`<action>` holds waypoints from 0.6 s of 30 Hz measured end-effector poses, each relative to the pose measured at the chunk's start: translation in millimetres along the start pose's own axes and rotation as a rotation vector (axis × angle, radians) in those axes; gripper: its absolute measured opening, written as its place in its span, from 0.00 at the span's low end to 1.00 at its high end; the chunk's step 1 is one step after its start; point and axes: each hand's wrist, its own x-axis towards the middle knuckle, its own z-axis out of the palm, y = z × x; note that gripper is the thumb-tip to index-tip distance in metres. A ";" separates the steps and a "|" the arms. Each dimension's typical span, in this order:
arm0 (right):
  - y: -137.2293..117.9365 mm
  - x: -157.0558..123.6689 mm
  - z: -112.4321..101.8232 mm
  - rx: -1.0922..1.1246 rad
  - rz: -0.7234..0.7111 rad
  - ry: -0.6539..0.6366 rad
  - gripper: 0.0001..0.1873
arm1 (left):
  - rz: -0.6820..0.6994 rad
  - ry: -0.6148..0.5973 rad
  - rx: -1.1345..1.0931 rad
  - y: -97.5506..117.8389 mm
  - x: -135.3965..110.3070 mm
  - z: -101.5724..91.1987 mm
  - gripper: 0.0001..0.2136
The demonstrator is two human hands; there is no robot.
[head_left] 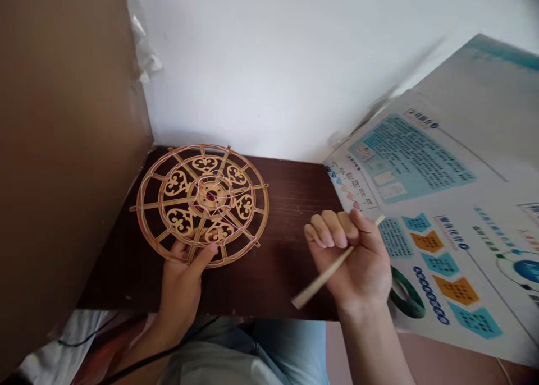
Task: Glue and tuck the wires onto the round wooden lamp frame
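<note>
1. Left hand [181,281]: its fingers [179,250] are clamped on the lower rim of a round openwork wooden frame [202,205], with the thumb on top and the other fingers tucked beneath. The grip looks meant to pin the frame and stop it sliding on the counter.
2. The frame lies flat, just above and ahead of those fingers. Thin red thread crosses its spokes and hub, probably wound on to follow the cut pattern. Its far edge sits near the wall corner.
3. Right hand [351,261]: its fingers [332,229] are curled together, clamped on a pale wooden stick [322,275]. The stick runs diagonally through the fist, held well apart from the frame, with its long end pointing down-left.
4. The dark wooden counter [290,197] lies under and between both hands, probably giving the frame a firm, flat base.
5. A printed blue-and-orange chart [421,174] lies just beyond and right of the right fingers, propped up off the counter's edge.
6. A brown cardboard panel [63,149] stands well left of the left fingers, and a white wall [273,65] rises far ahead of them.
</note>
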 end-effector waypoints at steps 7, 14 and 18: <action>33.2 -0.9 4.9 -0.334 0.085 -0.203 0.39 | 0.019 -0.021 0.008 -4.0 0.0 -5.6 0.19; 45.5 -3.2 -2.4 -1.145 -0.647 -0.490 0.15 | -0.028 -0.011 0.018 -2.7 0.0 -7.5 0.22; 57.3 -3.9 -4.0 -1.328 -0.715 -0.595 0.17 | -0.014 -0.028 0.023 -2.6 -0.8 -8.6 0.20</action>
